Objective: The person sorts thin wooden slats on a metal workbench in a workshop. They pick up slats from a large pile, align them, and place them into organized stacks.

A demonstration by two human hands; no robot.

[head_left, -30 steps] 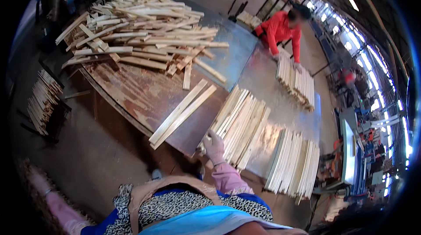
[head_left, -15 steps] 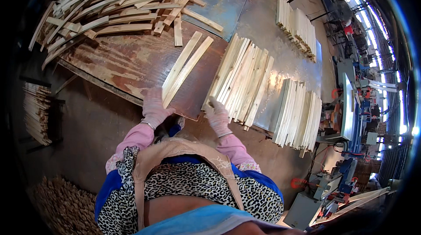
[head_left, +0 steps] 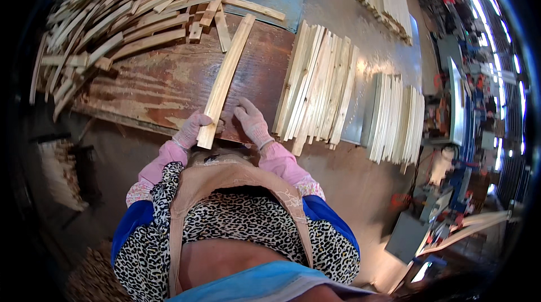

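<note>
My left hand (head_left: 193, 128), in a pale pink knit glove, is closed around the near end of a long wooden slat (head_left: 226, 74). The slat slants away over the brown tabletop, its near tip reaching past the table edge. My right hand (head_left: 252, 123), gloved alike, is just right of the slat, fingers stretched forward and apart, with nothing seen in it. Farther right, a row of slats (head_left: 318, 85) lies side by side, some near ends sticking out unevenly.
A loose heap of slats (head_left: 141, 17) covers the far left of the table (head_left: 152, 85). Two more slat groups lie right (head_left: 394, 119) and far right (head_left: 383, 0). A bundle (head_left: 62, 175) stands lower left. Machines (head_left: 414, 229) line the right side.
Two slats lay apart before me; now one shows there, gripped by my left hand. My right hand has moved left from the slat row. The whole view has shifted slightly.
</note>
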